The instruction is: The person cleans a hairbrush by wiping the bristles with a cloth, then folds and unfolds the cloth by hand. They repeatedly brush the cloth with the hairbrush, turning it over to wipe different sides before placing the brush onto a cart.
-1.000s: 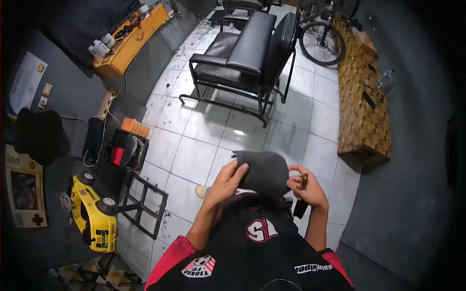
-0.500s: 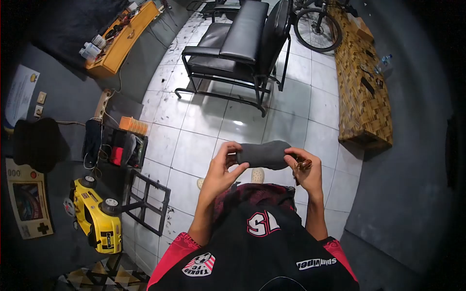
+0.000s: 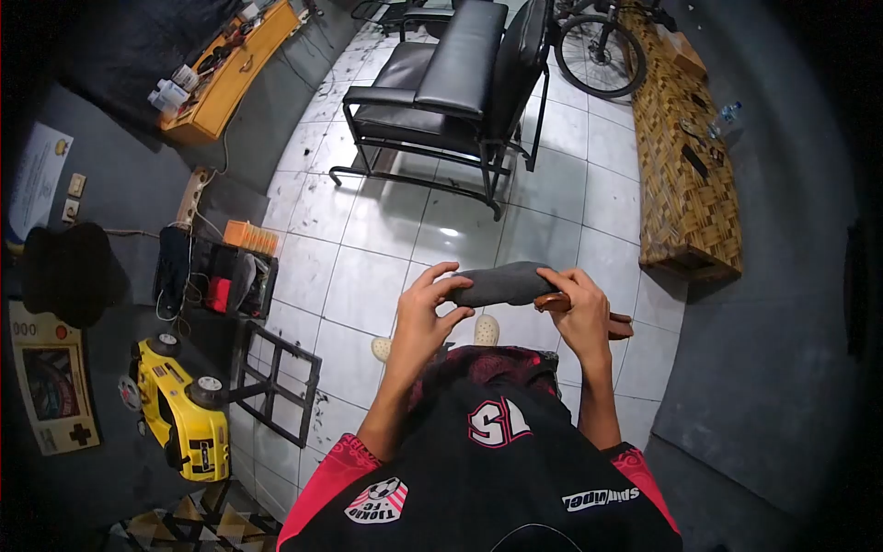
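one grey cloth (image 3: 506, 283), near the centre of our view, held by its ends, presumably to steady it. at its nine o'clock, our left hand (image 3: 425, 308): loosely gripping one end, thumb parted from forefinger. at three o'clock, our right hand (image 3: 578, 308): pinching the other end, a brown item (image 3: 553, 303) held across the palm, seemingly to free the fingertips. at twelve o'clock, well apart, we list one black chair (image 3: 400, 121).

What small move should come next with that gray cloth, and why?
Probably close the left hand more firmly on its end of the gray cloth. Its thumb and fingers look spread around that end, while the right hand grips the other end and also holds a brown object, so a firmer left grip would likely steady the cloth.
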The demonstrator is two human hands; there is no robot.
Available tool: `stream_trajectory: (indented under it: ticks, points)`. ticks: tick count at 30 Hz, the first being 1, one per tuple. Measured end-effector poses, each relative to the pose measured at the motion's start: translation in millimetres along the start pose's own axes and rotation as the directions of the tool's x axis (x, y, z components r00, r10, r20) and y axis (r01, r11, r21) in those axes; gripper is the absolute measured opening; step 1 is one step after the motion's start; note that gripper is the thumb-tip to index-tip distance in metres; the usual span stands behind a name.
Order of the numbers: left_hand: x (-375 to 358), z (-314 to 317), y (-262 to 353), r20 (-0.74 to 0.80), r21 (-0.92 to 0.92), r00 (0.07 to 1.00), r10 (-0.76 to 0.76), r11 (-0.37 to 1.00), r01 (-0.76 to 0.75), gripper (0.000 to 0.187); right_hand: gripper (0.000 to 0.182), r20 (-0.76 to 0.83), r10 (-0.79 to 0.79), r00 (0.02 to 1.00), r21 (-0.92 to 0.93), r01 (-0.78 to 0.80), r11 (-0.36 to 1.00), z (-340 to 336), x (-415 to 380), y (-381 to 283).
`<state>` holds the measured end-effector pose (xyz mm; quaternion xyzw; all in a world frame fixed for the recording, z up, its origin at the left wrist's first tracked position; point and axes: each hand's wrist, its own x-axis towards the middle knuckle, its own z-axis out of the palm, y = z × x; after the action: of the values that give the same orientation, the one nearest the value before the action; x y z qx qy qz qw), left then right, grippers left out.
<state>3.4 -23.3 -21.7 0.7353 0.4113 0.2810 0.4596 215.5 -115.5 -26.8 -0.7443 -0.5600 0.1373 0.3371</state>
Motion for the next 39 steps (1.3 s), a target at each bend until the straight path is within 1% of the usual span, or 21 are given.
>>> stream_trajectory:
  ticks: [4,6,7,9,10,11,13,14,16,17,20,21,23,25,28,30,31,34,35,38,39]
  points:
    - [2.6,-2.1,10.4,-0.073,0.088,0.997,0.026,0.996,-0.020,0.031,0.035,-0.035,-0.053,0.998,0.188,0.059,0.980,-4.2,3.9,2.2]
    - [6.0,-2.5,6.7,-0.103,0.062,0.990,0.093,0.994,-0.087,0.028,0.028,-0.065,-0.059,0.996,0.295,0.076,0.952,-9.6,7.0,-5.4]
    - [8.2,-4.1,6.8,-0.120,0.049,0.985,0.125,0.992,-0.120,0.027,0.024,-0.008,0.046,0.999,0.382,-0.039,0.923,-12.0,7.4,-7.3]
    - [12.5,-12.5,16.6,-0.088,0.146,0.986,0.142,0.981,-0.128,0.024,0.017,0.131,0.236,0.963,0.522,-0.269,0.809,-16.4,8.1,-10.2]
    - [15.3,-15.0,20.6,-0.071,0.194,0.986,0.149,0.972,-0.133,0.022,0.017,0.100,0.249,0.963,0.542,-0.263,0.798,-17.9,9.9,-12.8]
    - [18.2,-13.9,17.8,-0.083,0.051,0.984,0.160,0.986,-0.156,0.020,0.017,0.070,0.263,0.962,0.562,-0.256,0.787,-18.7,12.6,-16.2]
    - [22.2,-13.7,12.1,0.001,-0.364,0.999,0.047,0.930,-0.043,0.026,0.021,0.030,0.266,0.964,0.635,-0.224,0.739,-17.6,14.6,-16.1]
    - [22.3,-14.5,13.2,0.052,-0.549,0.999,-0.012,0.835,0.038,0.028,0.021,0.037,0.288,0.957,0.647,-0.242,0.723,-19.6,16.1,-18.5]
    - [24.7,-8.9,12.5,0.192,-0.777,0.978,-0.078,0.596,0.200,0.030,0.022,0.052,0.331,0.942,0.671,-0.279,0.687,-24.1,18.1,-25.4]
    - [26.5,-4.7,11.2,0.267,-0.851,0.959,-0.090,0.446,0.279,0.030,0.022,0.033,0.349,0.936,0.714,-0.266,0.647,-21.4,19.0,-22.9]
    - [21.3,8.1,-5.8,0.461,-0.631,0.871,-0.171,0.626,0.457,0.028,0.022,-0.014,0.437,0.899,0.703,-0.302,0.644,-18.6,22.1,-22.6]
    - [21.0,12.5,-2.1,0.448,-0.633,0.874,-0.190,0.623,0.460,0.029,0.023,0.001,0.462,0.887,0.646,-0.353,0.677,-18.4,21.1,-15.5]
    - [22.2,11.2,6.2,0.455,-0.693,0.861,-0.227,0.518,0.502,0.029,0.029,-0.209,0.286,0.935,0.402,-0.185,0.897,-16.1,18.7,-12.6]
    - [25.4,10.9,6.5,0.431,-0.738,0.862,-0.268,0.445,0.507,0.029,0.038,-0.226,0.069,0.972,0.238,-0.014,0.971,-16.9,17.8,-15.7]
    - [30.0,13.9,3.5,0.364,-0.797,0.871,-0.330,0.373,0.475,0.028,0.048,-0.025,-0.231,0.973,0.229,0.230,0.946,-32.6,9.5,-29.0]
    - [33.6,13.9,10.5,0.343,-0.838,0.870,-0.353,0.304,0.454,0.027,0.054,0.059,-0.304,0.951,0.314,0.271,0.910,-28.5,5.6,-41.2]
    - [34.3,13.8,16.4,0.350,-0.830,0.864,-0.362,0.308,0.465,0.028,0.053,0.047,-0.283,0.958,0.335,0.252,0.908,-22.6,4.2,-43.9]
    - [25.8,13.8,14.9,0.396,-0.910,0.910,-0.123,0.080,0.407,0.029,0.050,-0.032,-0.144,0.989,0.337,0.147,0.930,-4.0,-0.4,-42.3]
    - [22.0,19.0,20.8,0.356,-0.912,0.923,-0.146,0.162,0.377,0.029,0.050,-0.064,-0.085,0.994,0.332,0.101,0.938,0.8,-1.2,-41.4]
    - [12.1,27.6,34.2,0.309,-0.920,0.942,-0.131,0.210,0.331,0.027,0.048,-0.203,-0.059,0.977,0.307,0.120,0.944,9.8,-2.0,-40.6]
    - [11.7,30.7,36.3,0.279,-0.927,0.949,-0.150,0.215,0.307,0.026,0.048,-0.193,-0.085,0.978,0.327,0.145,0.934,7.8,-1.6,-42.8]
